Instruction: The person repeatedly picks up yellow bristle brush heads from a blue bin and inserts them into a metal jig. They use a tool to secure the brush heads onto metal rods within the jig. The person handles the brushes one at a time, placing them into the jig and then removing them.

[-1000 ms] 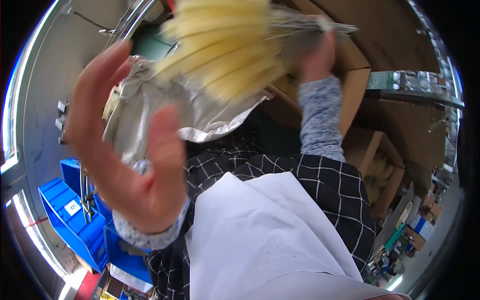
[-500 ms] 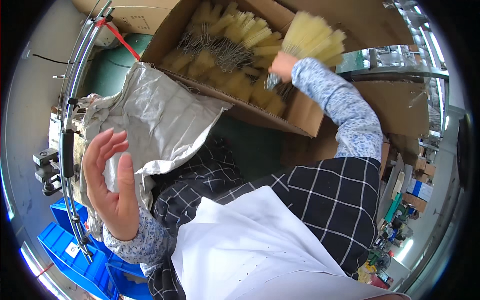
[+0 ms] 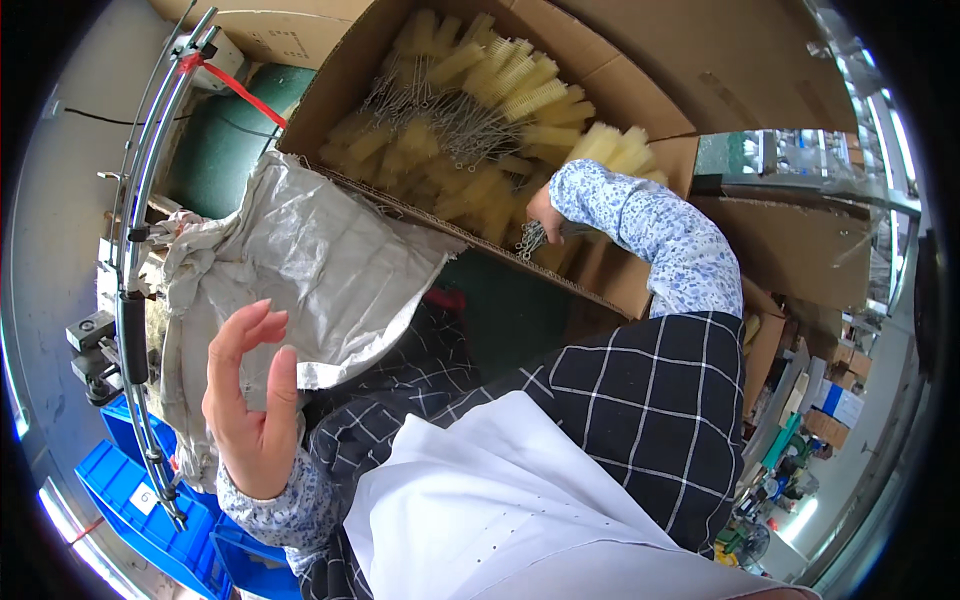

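My right hand (image 3: 546, 214) is closed round the wire handles of a bunch of pale yellow bottle brushes (image 3: 612, 150), down inside the right end of a large cardboard box (image 3: 640, 88). Looped wire ends stick out below the fist, and my sleeve covers part of the bristles. Many more loose brushes (image 3: 500, 85) lie heaped in the box, their twisted wire stems tangled in the middle. My left hand (image 3: 252, 405) is raised over the near edge of a grey-white cloth sheet (image 3: 310, 260), fingers curved and apart from the thumb, with nothing in it.
Left of the sheet stands a curved metal rod frame (image 3: 133, 270) with a red tie (image 3: 240, 92). Blue plastic bins (image 3: 150, 510) sit at the lower left. Cardboard flaps (image 3: 790, 245) spread out to the right, with cluttered shelves beyond.
My right hand has brought the bunch of brushes down and slightly left into the box. My left hand has shifted a little right and down, still empty.
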Available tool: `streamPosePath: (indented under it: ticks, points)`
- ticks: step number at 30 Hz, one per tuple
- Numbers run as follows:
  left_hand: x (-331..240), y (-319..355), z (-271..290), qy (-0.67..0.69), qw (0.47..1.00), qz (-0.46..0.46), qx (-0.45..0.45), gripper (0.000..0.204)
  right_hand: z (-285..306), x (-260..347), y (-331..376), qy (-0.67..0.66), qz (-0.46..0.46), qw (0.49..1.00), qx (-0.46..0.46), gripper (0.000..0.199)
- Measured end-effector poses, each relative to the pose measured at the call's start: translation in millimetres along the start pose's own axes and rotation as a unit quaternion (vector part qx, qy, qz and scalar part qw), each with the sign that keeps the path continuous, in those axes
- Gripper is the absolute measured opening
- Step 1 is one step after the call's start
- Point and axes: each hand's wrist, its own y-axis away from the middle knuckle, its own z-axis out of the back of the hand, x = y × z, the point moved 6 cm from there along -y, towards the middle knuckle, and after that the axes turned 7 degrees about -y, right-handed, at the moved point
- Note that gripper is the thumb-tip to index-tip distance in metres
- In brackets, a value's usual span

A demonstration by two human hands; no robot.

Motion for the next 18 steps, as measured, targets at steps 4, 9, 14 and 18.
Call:
streamPosePath:
  ticks: [4,9,14,18]
  points:
    - [9,-9,-3,0.004,1.000,0.024,-0.004,0.031,11,-14,-16,0.014,-0.028,0.999,0.030,0.057]
    - [16,-16,-8,-0.017,1.000,0.012,0.011,0.028,40,-59,-42,0.058,-0.214,0.974,-0.055,0.041]
    - [21,-23,-15,-0.004,0.999,0.038,0.023,0.029,69,-94,-79,0.129,-0.260,0.952,-0.102,0.029]
    - [21,-26,-24,-0.003,0.998,0.043,0.055,0.030,54,-141,-111,0.210,-0.228,0.936,-0.166,0.021]
